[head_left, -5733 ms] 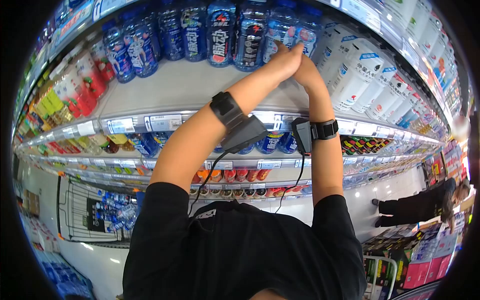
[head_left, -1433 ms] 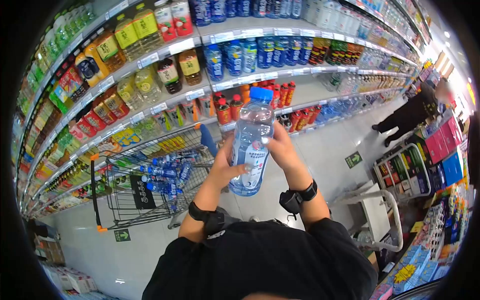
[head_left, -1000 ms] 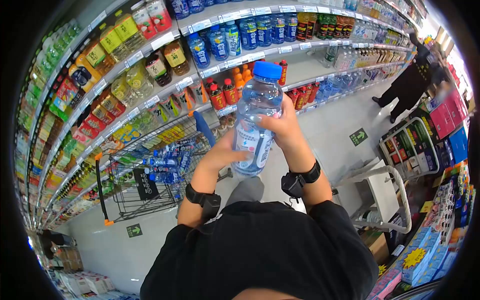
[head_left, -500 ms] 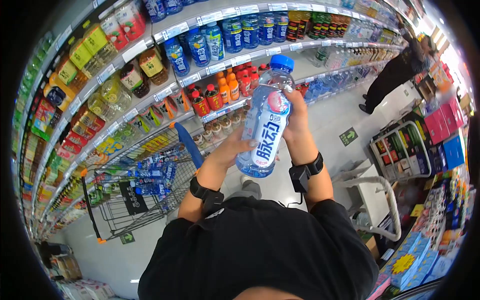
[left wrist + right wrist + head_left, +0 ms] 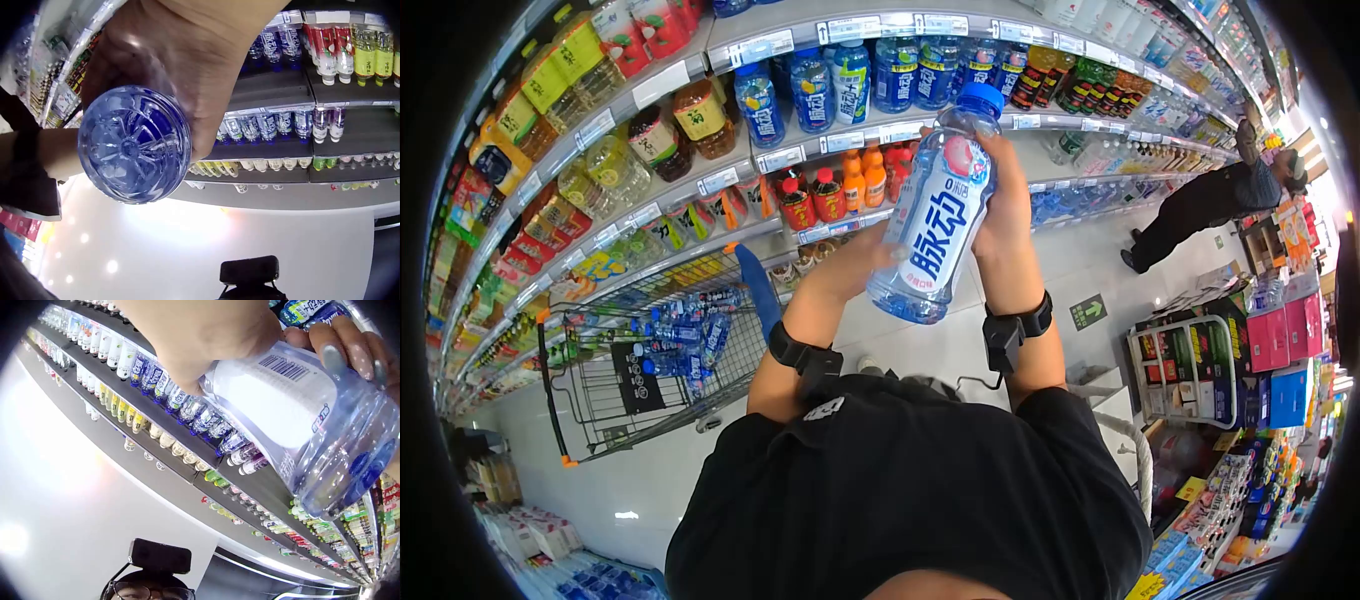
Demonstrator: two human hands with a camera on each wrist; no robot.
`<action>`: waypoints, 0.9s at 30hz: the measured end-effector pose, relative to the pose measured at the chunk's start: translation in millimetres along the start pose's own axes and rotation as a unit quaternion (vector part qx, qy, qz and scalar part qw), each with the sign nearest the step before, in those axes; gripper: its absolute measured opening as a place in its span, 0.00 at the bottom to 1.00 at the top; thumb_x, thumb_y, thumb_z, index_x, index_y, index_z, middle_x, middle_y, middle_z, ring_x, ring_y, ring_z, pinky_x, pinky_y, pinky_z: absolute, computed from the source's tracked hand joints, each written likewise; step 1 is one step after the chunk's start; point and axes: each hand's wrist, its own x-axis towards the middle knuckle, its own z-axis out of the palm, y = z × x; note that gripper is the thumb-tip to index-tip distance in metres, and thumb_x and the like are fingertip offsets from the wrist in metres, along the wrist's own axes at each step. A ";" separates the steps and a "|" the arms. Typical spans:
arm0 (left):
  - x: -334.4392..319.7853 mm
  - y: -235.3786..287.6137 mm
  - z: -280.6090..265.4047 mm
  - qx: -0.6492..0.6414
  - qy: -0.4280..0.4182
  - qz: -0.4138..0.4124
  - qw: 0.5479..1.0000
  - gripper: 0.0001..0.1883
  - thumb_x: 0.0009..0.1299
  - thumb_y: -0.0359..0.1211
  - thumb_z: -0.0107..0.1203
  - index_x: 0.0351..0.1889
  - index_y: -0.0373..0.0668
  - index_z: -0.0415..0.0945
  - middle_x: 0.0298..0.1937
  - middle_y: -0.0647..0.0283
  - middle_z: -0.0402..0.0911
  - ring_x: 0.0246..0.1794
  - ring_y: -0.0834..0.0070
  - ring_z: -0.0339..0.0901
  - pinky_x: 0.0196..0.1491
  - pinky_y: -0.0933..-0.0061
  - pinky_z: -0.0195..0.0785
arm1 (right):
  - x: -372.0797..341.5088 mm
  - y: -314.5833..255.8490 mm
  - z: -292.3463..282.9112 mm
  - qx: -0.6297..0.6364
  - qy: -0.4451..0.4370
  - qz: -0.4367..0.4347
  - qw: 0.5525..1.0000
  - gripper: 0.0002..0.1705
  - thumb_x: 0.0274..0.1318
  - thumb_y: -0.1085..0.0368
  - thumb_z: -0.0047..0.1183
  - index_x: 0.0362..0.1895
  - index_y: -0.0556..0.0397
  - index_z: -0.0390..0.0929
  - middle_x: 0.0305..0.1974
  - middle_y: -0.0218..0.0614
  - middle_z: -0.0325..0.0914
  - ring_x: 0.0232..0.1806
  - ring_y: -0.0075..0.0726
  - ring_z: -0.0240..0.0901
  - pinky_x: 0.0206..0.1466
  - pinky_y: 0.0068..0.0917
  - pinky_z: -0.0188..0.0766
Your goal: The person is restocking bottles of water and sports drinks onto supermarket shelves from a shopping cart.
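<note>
In the head view, the bottle has turned since a second ago: large blue characters on its white label have replaced the small print. It is held tilted, its clear, contoured plastic topped by a blue cap. The left hand grips near the base, the right hand near the shoulder, both partly closed around it. A black wire cart contains blue-capped bottles.

The left wrist view shows a round, ribbed base beside the palm.

The right wrist view shows a barcode and curved fingers on the plastic.
</note>
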 end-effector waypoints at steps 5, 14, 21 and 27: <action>16.0 4.9 -3.2 -0.054 0.000 -0.023 0.998 0.46 0.46 0.49 0.66 0.59 0.33 0.58 0.51 0.48 0.72 0.46 0.57 0.76 0.49 0.57 0.70 | 22.2 -1.3 -10.0 0.057 -0.057 0.043 0.996 0.30 0.51 0.50 0.44 0.50 0.62 0.67 0.41 0.49 0.74 0.39 0.45 0.75 0.43 0.38 0.73; 30.5 48.5 15.6 0.014 0.078 0.053 0.995 0.37 0.51 0.36 0.61 0.58 0.31 0.59 0.49 0.56 0.73 0.48 0.72 0.72 0.51 0.75 0.65 | 71.9 -6.0 -15.2 0.070 -0.169 0.003 0.983 0.36 0.49 0.46 0.45 0.55 0.61 0.62 0.54 0.52 0.65 0.52 0.49 0.66 0.53 0.42 0.67; 71.6 49.8 18.9 0.209 0.180 0.153 0.949 0.31 0.54 0.31 0.61 0.54 0.32 0.61 0.47 0.59 0.72 0.47 0.76 0.70 0.49 0.76 0.64 | 96.7 -34.0 -33.7 -0.008 -0.138 0.019 0.990 0.31 0.51 0.52 0.45 0.55 0.60 0.62 0.51 0.50 0.68 0.53 0.48 0.66 0.53 0.45 0.67; 97.5 42.1 18.5 0.159 0.162 0.169 0.959 0.28 0.58 0.35 0.57 0.54 0.33 0.60 0.48 0.58 0.72 0.48 0.75 0.71 0.50 0.75 0.64 | 107.8 -54.9 -42.5 0.075 -0.173 0.057 0.980 0.36 0.46 0.49 0.47 0.56 0.60 0.62 0.50 0.49 0.69 0.52 0.48 0.66 0.53 0.44 0.68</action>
